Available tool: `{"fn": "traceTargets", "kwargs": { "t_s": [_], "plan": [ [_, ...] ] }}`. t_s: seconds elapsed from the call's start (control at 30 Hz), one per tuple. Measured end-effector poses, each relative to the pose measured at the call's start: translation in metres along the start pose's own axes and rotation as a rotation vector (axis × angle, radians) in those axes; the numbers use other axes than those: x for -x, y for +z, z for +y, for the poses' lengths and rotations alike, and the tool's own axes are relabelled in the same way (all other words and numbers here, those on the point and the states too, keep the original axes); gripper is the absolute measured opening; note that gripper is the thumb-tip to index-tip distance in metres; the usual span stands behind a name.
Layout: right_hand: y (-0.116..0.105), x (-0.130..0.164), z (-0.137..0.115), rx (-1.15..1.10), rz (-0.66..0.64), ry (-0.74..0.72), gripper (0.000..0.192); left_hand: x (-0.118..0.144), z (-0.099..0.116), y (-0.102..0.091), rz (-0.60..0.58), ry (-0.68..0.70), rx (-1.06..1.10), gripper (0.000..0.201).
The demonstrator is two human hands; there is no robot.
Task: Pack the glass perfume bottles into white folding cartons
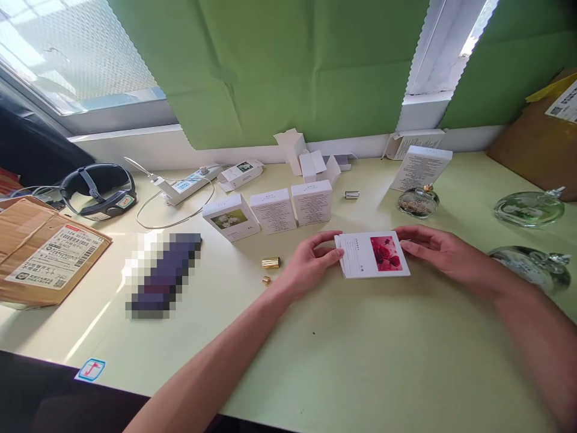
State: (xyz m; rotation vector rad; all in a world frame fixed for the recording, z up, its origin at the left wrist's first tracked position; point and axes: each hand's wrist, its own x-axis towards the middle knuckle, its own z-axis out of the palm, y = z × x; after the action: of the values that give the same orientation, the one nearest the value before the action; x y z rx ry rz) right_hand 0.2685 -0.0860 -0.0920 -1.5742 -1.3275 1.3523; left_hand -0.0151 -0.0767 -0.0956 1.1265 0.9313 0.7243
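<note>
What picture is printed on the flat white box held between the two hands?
Red roses on a pink-red panel, on the flat white box; the head view shows it best.

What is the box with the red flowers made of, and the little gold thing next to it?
The rose box, held between the left hand and right hand, looks like thin matte white cardboard: flat printed faces, crisp folded edges. The gold cap looks like shiny metal, though it could be metallised plastic.

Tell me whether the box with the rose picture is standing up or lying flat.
Lying flat: the rose box rests broad face up on the table, held at both ends.
</note>
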Motion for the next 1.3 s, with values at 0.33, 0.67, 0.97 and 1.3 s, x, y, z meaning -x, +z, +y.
{"fn": "traceTargets", "kwargs": {
  "t_s": [0.33,0.67,0.97,1.3],
  "plan": [
    [-0.007,-0.001,0.008,-0.078,-0.146,-0.051,0.05,-0.002,-0.001,-0.001,-0.003,0.0,0.102,0.051],
    [0.008,0.001,0.0,-0.238,-0.197,-0.107,0.046,-0.002,0.002,0.004,0.072,-0.001,0.161,0.035],
    [0.019,0.008,-0.007,-0.109,-0.241,0.009,0.053,-0.005,-0.002,-0.002,-0.039,0.065,0.122,0.042],
    [0.004,0.009,0.003,-0.275,-0.414,-0.031,0.054,-0.005,-0.001,-0.002,-0.006,0.028,0.192,0.042]
  ]
}}
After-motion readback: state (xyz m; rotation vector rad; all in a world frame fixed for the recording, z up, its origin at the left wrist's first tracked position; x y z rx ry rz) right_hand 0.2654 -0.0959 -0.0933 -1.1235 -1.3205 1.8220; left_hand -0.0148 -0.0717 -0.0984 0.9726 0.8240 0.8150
